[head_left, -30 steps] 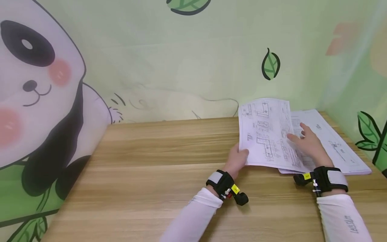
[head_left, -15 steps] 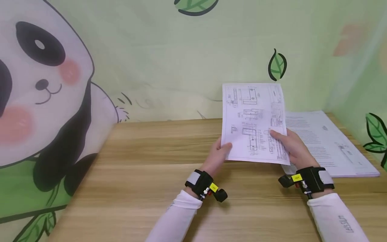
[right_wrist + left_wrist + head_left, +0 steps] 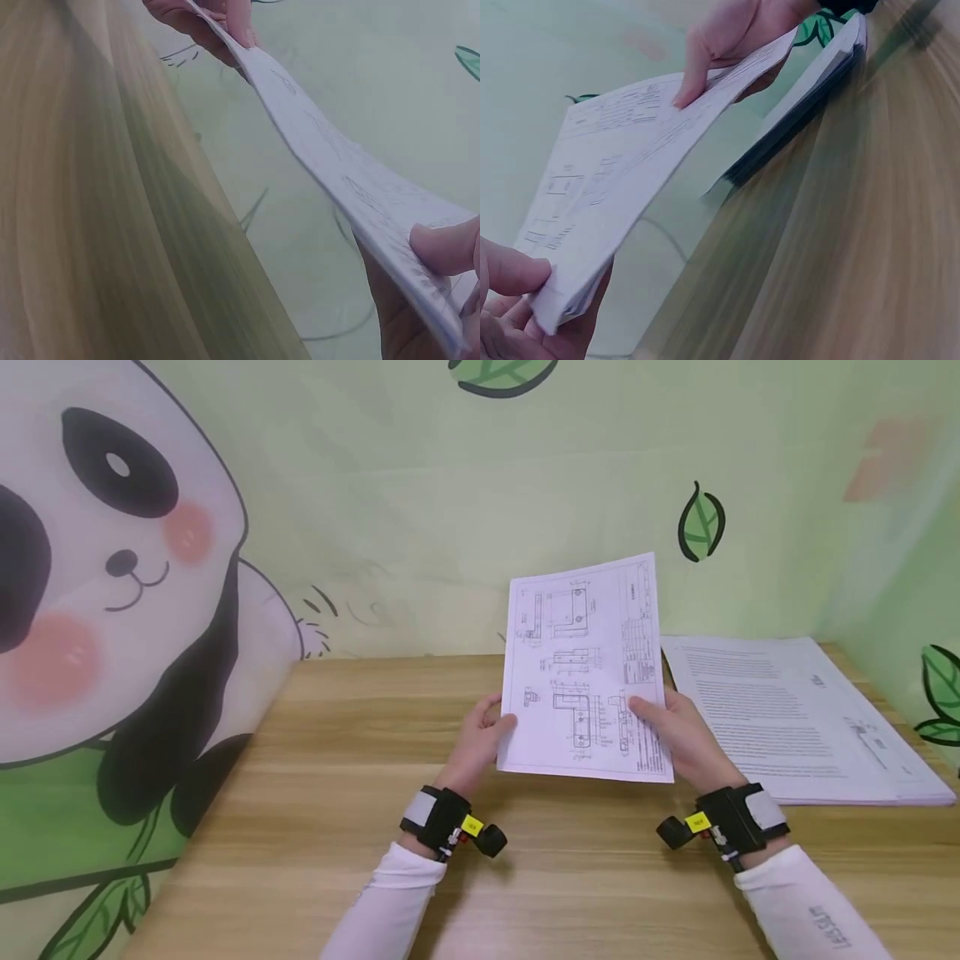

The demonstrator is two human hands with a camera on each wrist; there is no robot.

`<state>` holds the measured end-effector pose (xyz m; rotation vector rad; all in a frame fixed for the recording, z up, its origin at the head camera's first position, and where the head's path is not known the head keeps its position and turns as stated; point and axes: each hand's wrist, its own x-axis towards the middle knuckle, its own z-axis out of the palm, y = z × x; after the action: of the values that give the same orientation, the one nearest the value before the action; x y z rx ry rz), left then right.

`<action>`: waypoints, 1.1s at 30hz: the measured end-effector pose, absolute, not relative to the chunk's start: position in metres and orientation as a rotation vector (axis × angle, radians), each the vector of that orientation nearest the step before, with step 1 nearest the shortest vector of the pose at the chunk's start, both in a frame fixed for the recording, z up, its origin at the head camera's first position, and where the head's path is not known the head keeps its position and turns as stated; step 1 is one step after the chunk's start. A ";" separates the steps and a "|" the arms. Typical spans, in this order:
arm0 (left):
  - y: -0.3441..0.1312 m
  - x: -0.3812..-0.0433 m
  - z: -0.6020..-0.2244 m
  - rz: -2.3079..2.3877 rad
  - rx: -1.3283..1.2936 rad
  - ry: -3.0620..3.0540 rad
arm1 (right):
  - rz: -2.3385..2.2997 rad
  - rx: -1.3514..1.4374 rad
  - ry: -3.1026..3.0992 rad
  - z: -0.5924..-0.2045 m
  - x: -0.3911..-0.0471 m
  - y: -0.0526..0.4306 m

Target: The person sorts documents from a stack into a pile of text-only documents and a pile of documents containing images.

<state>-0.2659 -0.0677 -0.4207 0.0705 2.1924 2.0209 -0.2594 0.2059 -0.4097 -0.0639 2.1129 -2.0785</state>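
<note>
A thin sheaf of paper sheets [image 3: 577, 668], its top page printed with technical drawings, is held up tilted above the table in the head view. My left hand [image 3: 476, 739] pinches its left edge, thumb on the printed face and fingers behind. On the opposite edge, my right hand [image 3: 688, 739] grips in the same way, its thumb lying over the drawing. More than one layer shows at the lower corner of the sheaf [image 3: 592, 217] in the left wrist view. Seen from the right wrist, the sheaf [image 3: 322, 161] bows slightly between both hands. Its back is hidden.
A larger stack of printed papers [image 3: 757, 718] lies on the right of the wooden table [image 3: 360, 727], its top page carrying text and a small drawing. Behind the table hangs a green backdrop [image 3: 390, 510] with a panda and leaves. Both wrists wear black camera straps.
The sheaf has moved left, off the stack, with both hands. My right hand, earlier with spread fingers over the paper, now grips its right edge. More of the stack shows.
</note>
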 end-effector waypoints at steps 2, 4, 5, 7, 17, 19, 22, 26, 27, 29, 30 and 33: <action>-0.078 -0.265 -0.418 1.991 0.025 2.230 | -2.028 -0.085 2.111 -0.410 -0.259 0.199; -0.088 -0.263 -0.416 1.974 -0.007 2.257 | -1.981 -0.121 2.112 -0.409 -0.260 0.191; -0.093 -0.262 -0.415 1.968 -0.022 2.272 | -1.965 -0.139 2.106 -0.409 -0.260 0.187; -0.103 -0.261 -0.414 1.956 -0.050 2.297 | -1.932 -0.162 2.117 -0.409 -0.262 0.180; -0.147 -0.253 -0.408 1.901 -0.116 2.402 | -1.855 -0.183 2.248 -0.411 -0.270 0.137; -0.156 -0.252 -0.408 1.873 -0.143 2.415 | -1.839 -0.196 2.239 -0.412 -0.271 0.129; -0.167 -0.251 -0.411 1.839 -0.182 2.421 | -1.804 -0.213 2.225 -0.415 -0.274 0.118; -0.182 -0.248 -0.414 1.792 -0.236 2.447 | -1.785 -0.230 2.220 -0.418 -0.278 0.102; -0.186 -0.247 -0.415 1.784 -0.248 2.450 | -1.786 -0.224 2.224 -0.418 -0.278 0.098; -0.194 -0.246 -0.415 1.754 -0.285 2.462 | -1.779 -0.223 2.249 -0.421 -0.279 0.088; -0.199 -0.246 -0.416 1.748 -0.301 2.462 | -1.768 -0.210 2.264 -0.419 -0.278 0.084; -0.213 -0.245 -0.417 1.710 -0.350 2.459 | -1.768 -0.172 2.283 -0.423 -0.279 0.069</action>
<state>-0.2454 -0.2125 -0.4171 -0.3496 2.4586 1.7100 -0.2790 0.0694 -0.4228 -0.1720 2.2831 -1.7676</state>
